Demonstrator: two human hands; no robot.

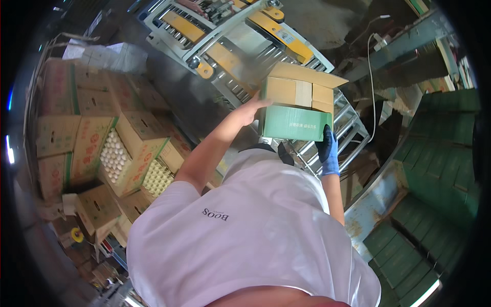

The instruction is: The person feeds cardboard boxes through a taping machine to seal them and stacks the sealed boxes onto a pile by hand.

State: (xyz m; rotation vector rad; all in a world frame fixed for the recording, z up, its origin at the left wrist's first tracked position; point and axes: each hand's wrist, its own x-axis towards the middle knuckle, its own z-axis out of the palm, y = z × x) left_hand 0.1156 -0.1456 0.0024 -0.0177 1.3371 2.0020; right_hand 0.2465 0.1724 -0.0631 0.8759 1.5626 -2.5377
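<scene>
A green cardboard carton [293, 122] is between my hands, above the end of a roller conveyor [347, 119]. Its brown far flap [307, 72] stands up and leans outward, while brown inner panels with a paler strip show below it. My bare left hand [253, 109] grips the carton's left side near the top edge. On the lower right corner, my right hand [328, 147] wears a blue and black work glove and holds the carton there. Printed writing marks the green front. I cannot see what lies inside.
Beyond the carton stands a carton-sealing machine [238, 42] with yellow guides. Stacked brown cartons [96, 142] rise at left; one open side shows eggs [114, 155], another egg trays [158, 177]. Green cartons [433, 161] are stacked at right. A white cable [373, 84] hangs by the conveyor.
</scene>
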